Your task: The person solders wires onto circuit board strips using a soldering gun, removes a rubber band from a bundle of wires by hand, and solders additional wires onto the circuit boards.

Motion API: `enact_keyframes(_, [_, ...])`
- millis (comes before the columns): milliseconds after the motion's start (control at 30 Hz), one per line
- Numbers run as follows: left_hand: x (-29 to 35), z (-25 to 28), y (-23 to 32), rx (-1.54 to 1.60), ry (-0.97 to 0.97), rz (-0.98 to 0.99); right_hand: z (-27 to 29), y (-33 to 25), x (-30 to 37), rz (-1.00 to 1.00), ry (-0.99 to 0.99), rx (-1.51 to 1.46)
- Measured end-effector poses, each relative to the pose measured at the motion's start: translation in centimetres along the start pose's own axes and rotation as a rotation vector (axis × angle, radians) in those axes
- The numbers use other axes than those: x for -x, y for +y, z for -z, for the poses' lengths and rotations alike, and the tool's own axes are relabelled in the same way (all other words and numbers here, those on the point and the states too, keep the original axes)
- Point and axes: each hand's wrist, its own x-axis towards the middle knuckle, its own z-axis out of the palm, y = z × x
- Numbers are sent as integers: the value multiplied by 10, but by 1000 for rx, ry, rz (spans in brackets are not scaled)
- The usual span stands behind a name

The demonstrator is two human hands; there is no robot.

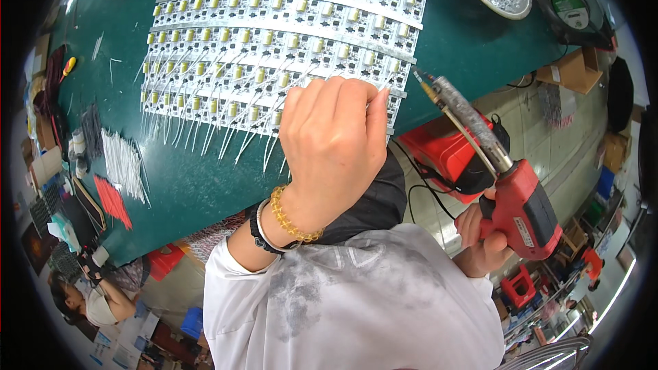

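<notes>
Your left hand [336,140] is curled over the near edge of the circuit board strips [288,34], fingers bent down and pressing at the front row where thin white wires [205,133] hang off the boards; whether it pinches a wire underneath, you cannot tell, because the back of the hand hides the fingertips. A yellow bead bracelet [291,223] and a dark band sit on that wrist. Your right hand [480,233] is closed around the red grip of a soldering gun [521,209], whose long grey barrel slants up and to the left so that its tip [419,77] stands just beside the right end of the front strip, near your left fingers. The strips lie in curved rows across a green table [199,192], each dotted with small yellow parts. To the left on the table lie a bundle of loose white wires [123,164] and a bundle of red ones [112,200]. At the far right edge sits a round metal dish [521,7] of silvery scraps, with a black fan [572,0] beside it.
</notes>
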Motion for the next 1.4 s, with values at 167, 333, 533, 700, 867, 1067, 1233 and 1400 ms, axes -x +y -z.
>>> enact_keyframes(167, [-3,12,-1,63,-33,18,-20,2,-24,180,37,-51])
enact_keyframes(333, [-16,68,-31,-8,81,107,-38,1,-52,261,108,100])
enact_keyframes(533, [-31,137,-124,-53,137,417,-68,-6,-79,190,56,-53])
enact_keyframes(700, [-37,151,-153,94,33,701,-87,-10,-65,-37,91,-139])
enact_keyframes(867, [-31,140,-155,45,152,621,-99,-8,-51,-44,149,-46])
enact_keyframes(1067, [-21,140,-156,13,117,578,-101,-2,-44,-67,84,-83])
enact_keyframes(1233, [-20,133,-151,-57,136,574,-99,-8,-45,-18,49,-69])
enact_keyframes(1400, [-15,130,-152,-127,126,536,-96,-8,-40,16,29,-75])
